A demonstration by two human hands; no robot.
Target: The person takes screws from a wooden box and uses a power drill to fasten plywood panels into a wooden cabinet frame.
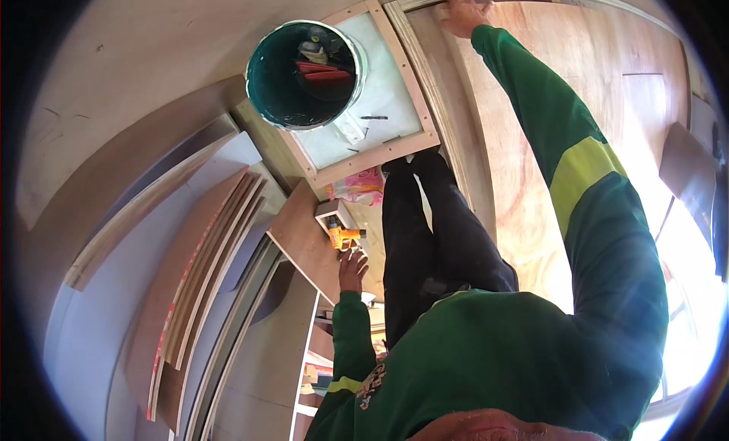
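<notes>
My right arm stretches far forward and up. My right hand (465,17) rests at the far corner of a large plywood panel (531,99), by the wooden frame strip along its edge, with its fingers spread. Lower and to the left, my left hand (353,271) has its fingers apart just below an orange and yellow cordless drill (345,234). The drill sits by a small wooden box (331,210). Whether my fingertips touch the drill's base, I cannot tell.
Ahead stands a dark green bucket (266,80) holding red items, on a wood-framed white panel (391,99). Several boards (205,281) lean on the left. A pink plastic bag (357,189) lies near my legs (448,228). Bright light enters from the right.
</notes>
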